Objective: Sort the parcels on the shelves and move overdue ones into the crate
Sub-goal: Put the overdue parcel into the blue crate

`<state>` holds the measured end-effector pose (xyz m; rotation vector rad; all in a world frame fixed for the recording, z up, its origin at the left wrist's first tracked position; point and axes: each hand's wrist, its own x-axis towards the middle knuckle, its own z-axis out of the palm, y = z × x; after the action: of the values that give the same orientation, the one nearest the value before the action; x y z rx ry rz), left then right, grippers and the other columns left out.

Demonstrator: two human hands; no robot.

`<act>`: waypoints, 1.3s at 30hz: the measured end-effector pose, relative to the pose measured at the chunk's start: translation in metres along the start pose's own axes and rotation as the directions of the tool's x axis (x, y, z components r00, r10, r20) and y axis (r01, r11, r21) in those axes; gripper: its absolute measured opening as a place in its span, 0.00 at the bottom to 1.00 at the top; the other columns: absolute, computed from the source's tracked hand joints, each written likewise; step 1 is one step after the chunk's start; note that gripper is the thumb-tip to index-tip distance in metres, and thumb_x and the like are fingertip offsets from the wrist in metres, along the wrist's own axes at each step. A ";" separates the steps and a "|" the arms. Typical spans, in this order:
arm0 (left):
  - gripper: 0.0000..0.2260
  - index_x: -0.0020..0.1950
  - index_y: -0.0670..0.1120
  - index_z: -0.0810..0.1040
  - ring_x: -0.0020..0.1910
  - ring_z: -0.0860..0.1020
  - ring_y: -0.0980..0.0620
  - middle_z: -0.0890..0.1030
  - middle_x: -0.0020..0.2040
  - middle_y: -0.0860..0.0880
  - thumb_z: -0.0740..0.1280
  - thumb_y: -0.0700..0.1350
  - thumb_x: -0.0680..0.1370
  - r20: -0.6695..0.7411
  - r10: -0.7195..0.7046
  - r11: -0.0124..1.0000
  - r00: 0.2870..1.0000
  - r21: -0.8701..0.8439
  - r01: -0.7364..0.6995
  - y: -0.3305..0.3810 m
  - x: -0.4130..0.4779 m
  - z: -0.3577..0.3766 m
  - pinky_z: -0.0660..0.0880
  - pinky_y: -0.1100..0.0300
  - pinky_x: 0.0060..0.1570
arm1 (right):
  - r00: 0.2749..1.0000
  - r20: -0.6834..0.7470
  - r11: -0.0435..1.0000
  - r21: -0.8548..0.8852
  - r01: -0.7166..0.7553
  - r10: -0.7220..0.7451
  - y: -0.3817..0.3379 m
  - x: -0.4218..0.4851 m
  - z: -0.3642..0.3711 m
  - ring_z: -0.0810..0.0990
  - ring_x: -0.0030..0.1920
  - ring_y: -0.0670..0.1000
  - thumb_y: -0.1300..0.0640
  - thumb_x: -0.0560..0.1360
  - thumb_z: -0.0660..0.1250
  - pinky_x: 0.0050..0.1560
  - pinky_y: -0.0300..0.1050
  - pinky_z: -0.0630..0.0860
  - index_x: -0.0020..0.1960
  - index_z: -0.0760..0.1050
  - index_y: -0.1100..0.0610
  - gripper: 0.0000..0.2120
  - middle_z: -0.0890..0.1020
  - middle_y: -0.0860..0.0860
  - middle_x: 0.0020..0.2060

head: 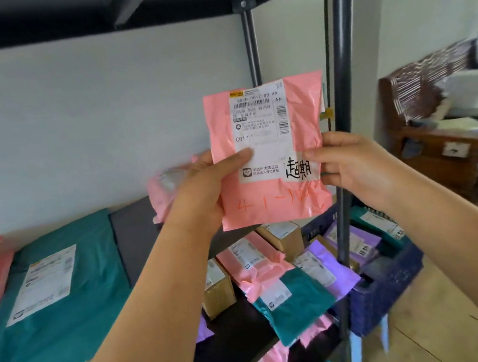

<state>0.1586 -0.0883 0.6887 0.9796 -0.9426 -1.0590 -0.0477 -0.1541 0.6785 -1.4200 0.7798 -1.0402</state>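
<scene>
Before shelf (136, 227): pink parcel (269, 145) upright, left hand (199, 193) and right hand (350, 164) each pinching side, fingers hidden behind. Red scrawl (278, 203) illegible. Crate (384, 292) half-hidden by post (339, 72).

Both forearms (144, 303) bare up to frame edge; L hand (202, 192) & R hand (353, 163) bare too, fingers (237, 158) plain.
</scene>
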 end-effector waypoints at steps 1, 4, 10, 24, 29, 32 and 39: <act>0.13 0.58 0.42 0.82 0.51 0.84 0.44 0.85 0.53 0.43 0.71 0.36 0.74 0.032 -0.014 1.000 0.999 0.007 0.014 -0.006 0.002 0.014 0.82 0.52 0.49 | 1.000 -0.023 1.000 0.005 -0.013 0.013 0.002 -0.002 -0.015 0.86 0.50 0.56 0.61 0.76 0.69 0.52 0.52 0.80 0.58 0.78 0.59 0.12 0.86 0.56 0.49; 0.14 0.60 0.43 0.81 0.53 0.84 0.45 0.85 0.54 0.44 0.70 0.35 0.75 0.126 -0.052 0.999 0.991 0.017 0.050 -0.024 0.009 0.054 0.81 0.50 0.53 | 0.996 -0.077 0.999 0.022 -0.035 0.037 0.008 -0.001 -0.057 0.86 0.47 0.55 0.62 0.76 0.68 0.46 0.47 0.78 0.60 0.77 0.61 0.13 0.87 0.55 0.47; 0.17 0.61 0.44 0.81 0.53 0.84 0.45 0.85 0.53 0.46 0.74 0.40 0.73 0.183 -0.103 0.982 0.978 0.172 0.071 -0.073 0.031 0.140 0.80 0.50 0.53 | 0.981 -0.175 0.995 0.059 -0.077 0.087 0.021 0.005 -0.151 0.85 0.49 0.58 0.66 0.77 0.63 0.47 0.47 0.79 0.58 0.77 0.62 0.11 0.85 0.59 0.50; 0.10 0.53 0.43 0.83 0.48 0.85 0.44 0.86 0.48 0.44 0.75 0.38 0.73 -0.083 -0.339 0.935 0.937 0.083 0.346 -0.245 0.097 0.299 0.81 0.49 0.51 | 0.946 -0.215 0.961 -0.079 -0.265 0.244 0.104 0.010 -0.344 0.84 0.51 0.55 0.53 0.74 0.73 0.57 0.57 0.77 0.58 0.78 0.56 0.15 0.86 0.54 0.51; 0.09 0.52 0.40 0.83 0.49 0.84 0.39 0.85 0.48 0.40 0.73 0.37 0.72 -0.200 -0.470 0.869 0.860 0.064 0.490 -0.302 0.116 0.314 0.80 0.41 0.53 | 0.927 -0.184 0.912 -0.200 -0.359 0.325 0.149 0.020 -0.372 0.85 0.48 0.52 0.59 0.72 0.75 0.49 0.50 0.82 0.56 0.76 0.52 0.14 0.85 0.51 0.49; 0.11 0.55 0.38 0.82 0.50 0.83 0.40 0.84 0.50 0.39 0.71 0.35 0.73 -0.232 -0.523 0.834 0.820 0.059 0.548 -0.334 0.133 0.314 0.81 0.46 0.53 | 0.902 -0.213 0.877 -0.233 -0.421 0.376 0.176 0.039 -0.382 0.84 0.40 0.50 0.64 0.72 0.74 0.36 0.40 0.80 0.53 0.76 0.52 0.14 0.84 0.50 0.43; 0.33 0.59 0.44 0.79 0.50 0.83 0.46 0.84 0.52 0.46 0.78 0.53 0.55 -0.323 -0.593 0.732 0.738 0.166 0.661 -0.417 0.196 0.286 0.80 0.49 0.55 | 0.828 -0.297 0.767 -0.321 -0.556 0.475 0.255 0.109 -0.394 0.81 0.43 0.53 0.64 0.71 0.73 0.38 0.43 0.75 0.60 0.74 0.57 0.19 0.81 0.52 0.46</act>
<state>-0.1719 -0.4078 0.4015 1.7072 -0.5433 -1.3471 -0.3399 -0.4421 0.4256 -1.3163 1.5075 -0.6053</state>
